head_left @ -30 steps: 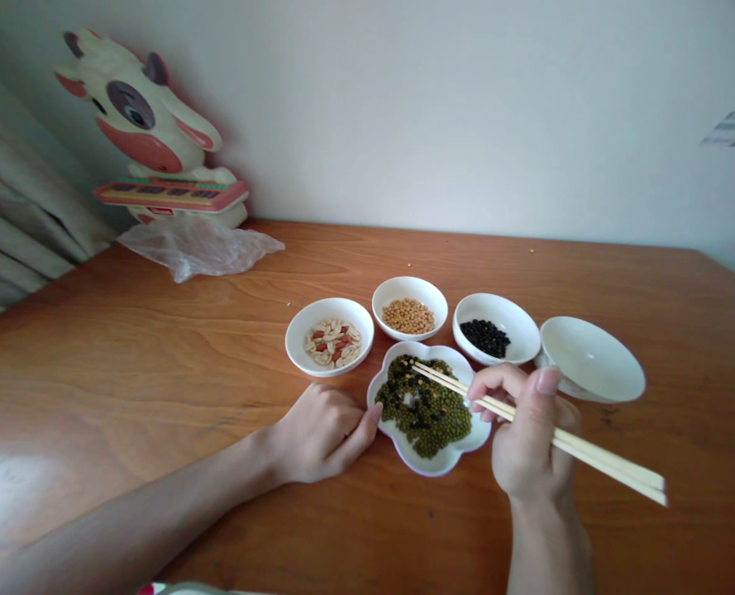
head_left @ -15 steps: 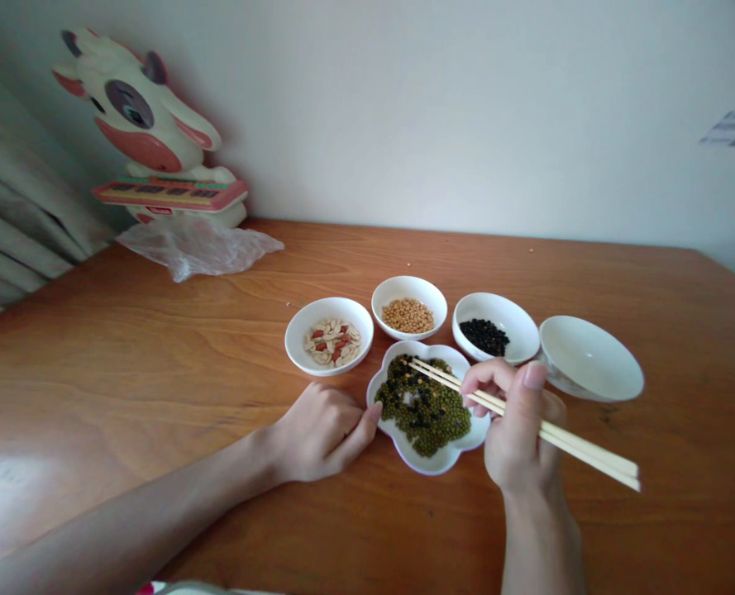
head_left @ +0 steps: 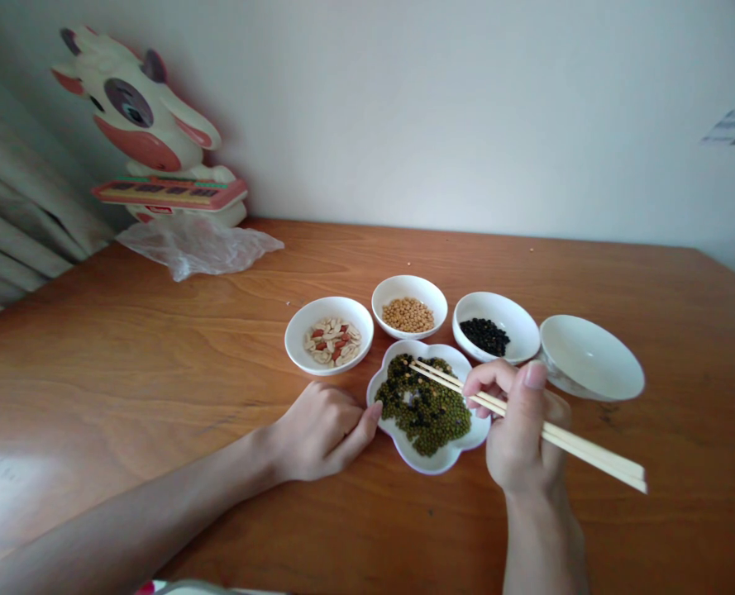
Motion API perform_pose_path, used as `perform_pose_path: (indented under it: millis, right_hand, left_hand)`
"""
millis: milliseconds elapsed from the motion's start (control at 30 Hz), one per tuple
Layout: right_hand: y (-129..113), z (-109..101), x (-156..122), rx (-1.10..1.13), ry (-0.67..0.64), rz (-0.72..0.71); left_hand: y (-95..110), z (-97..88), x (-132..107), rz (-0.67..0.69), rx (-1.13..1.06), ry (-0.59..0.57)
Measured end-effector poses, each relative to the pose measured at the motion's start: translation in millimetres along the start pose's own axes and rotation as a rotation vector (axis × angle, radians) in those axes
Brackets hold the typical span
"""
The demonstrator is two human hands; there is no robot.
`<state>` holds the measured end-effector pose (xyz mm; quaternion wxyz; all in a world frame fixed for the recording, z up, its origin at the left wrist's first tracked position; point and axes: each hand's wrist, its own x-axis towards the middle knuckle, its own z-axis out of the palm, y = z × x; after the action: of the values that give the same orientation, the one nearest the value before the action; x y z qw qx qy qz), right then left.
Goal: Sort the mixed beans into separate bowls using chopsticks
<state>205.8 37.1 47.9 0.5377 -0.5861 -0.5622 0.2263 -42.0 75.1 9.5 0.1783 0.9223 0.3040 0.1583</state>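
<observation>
A white flower-shaped dish [head_left: 432,464] holds green mung beans [head_left: 438,426] mixed with black beans and a few yellow ones. My left hand [head_left: 323,430] rests on the table at the dish's left side, fingers curled, its thumb tip on the rim. Between the fingers and thumb of my right hand [head_left: 522,421] is a pair of wooden chopsticks [head_left: 581,450]. Their tips are close together in the dish's upper left part, among the dark beans. Whether a bean is pinched between them is too small to tell.
Behind the dish stand bowls of peanuts [head_left: 298,357], soybeans [head_left: 409,316] and black beans [head_left: 484,336], with an empty white bowl [head_left: 590,355] at the right. A cow-shaped toy keyboard [head_left: 169,194] and a crumpled plastic bag [head_left: 199,248] occupy the back left, against the wall.
My right hand and the chopsticks have shifted very slightly to the right, their tips still among the beans. My left hand stays at the dish's rim.
</observation>
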Motion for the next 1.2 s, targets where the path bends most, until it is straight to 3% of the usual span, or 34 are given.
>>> perform_pose_path:
  millis: [1200]
  right_hand:
    - [0.3,2.9,0.8,-0.044,-0.008,-0.014]
  left_hand:
    - [-0.4,0.1,-1.3,-0.01,-0.001,-0.021]
